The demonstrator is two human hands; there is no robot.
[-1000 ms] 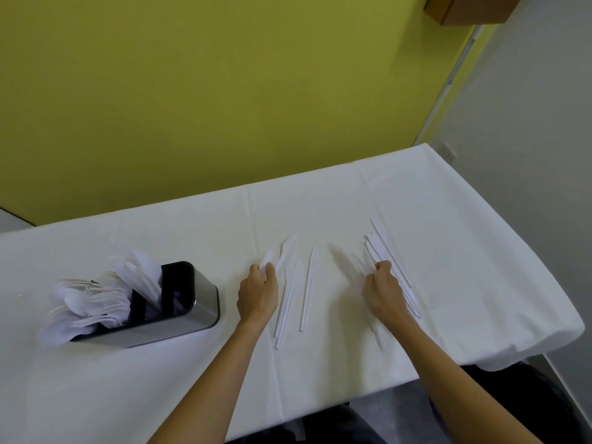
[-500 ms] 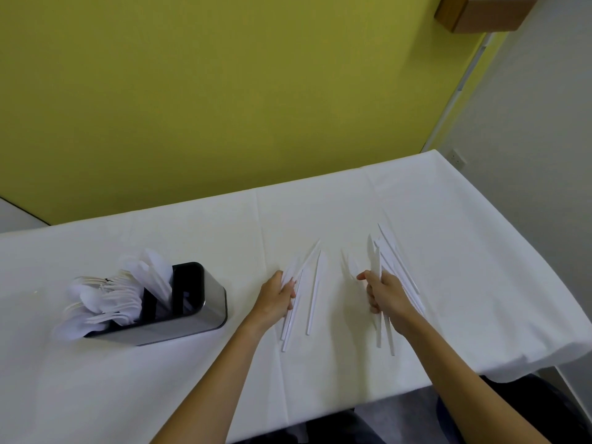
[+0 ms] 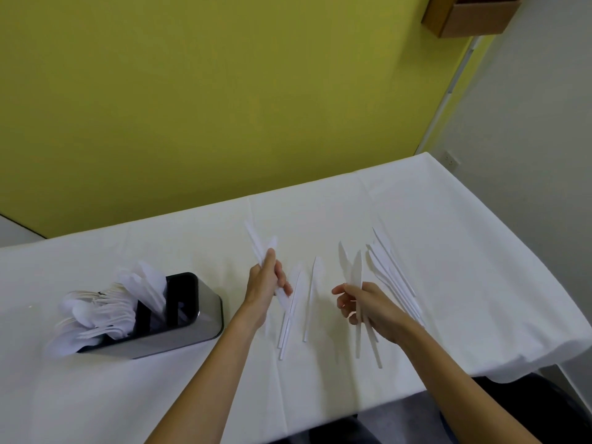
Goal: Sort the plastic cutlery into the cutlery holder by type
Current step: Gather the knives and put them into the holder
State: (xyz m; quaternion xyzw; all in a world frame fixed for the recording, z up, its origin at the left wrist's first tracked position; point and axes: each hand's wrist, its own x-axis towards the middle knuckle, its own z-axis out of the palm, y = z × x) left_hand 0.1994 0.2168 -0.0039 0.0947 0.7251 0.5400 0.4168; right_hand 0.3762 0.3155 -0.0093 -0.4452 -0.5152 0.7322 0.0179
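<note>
Here, both forearms reach forward over the table (image 3: 455,238), which is draped in a white cloth. The left hand (image 3: 266,283) is raised, its fingers curled round a small bundle of knives (image 3: 258,243) whose blades slant up and away to the left. The right hand (image 3: 371,307) is turned palm inward and grips a second bundle of knives (image 3: 356,270), held nearly upright, the handles projecting below the fist. The two hands are apart, each clamped on its own bundle.

The cutlery holder (image 3: 205,318), steel-walled with a black interior, stands at the left of the table, well apart from the right hand and near the left forearm. Its left compartments hold white spoons and forks (image 3: 96,312), which fan out to the left; the exact division by type cannot be told.

Between the hands, loose knives (image 3: 309,296) lie on the cloth, roughly parallel. A further group of knives (image 3: 395,277) lies just beyond and to the right of the right hand. A yellow-green wall (image 3: 192,91) backs the table.
</note>
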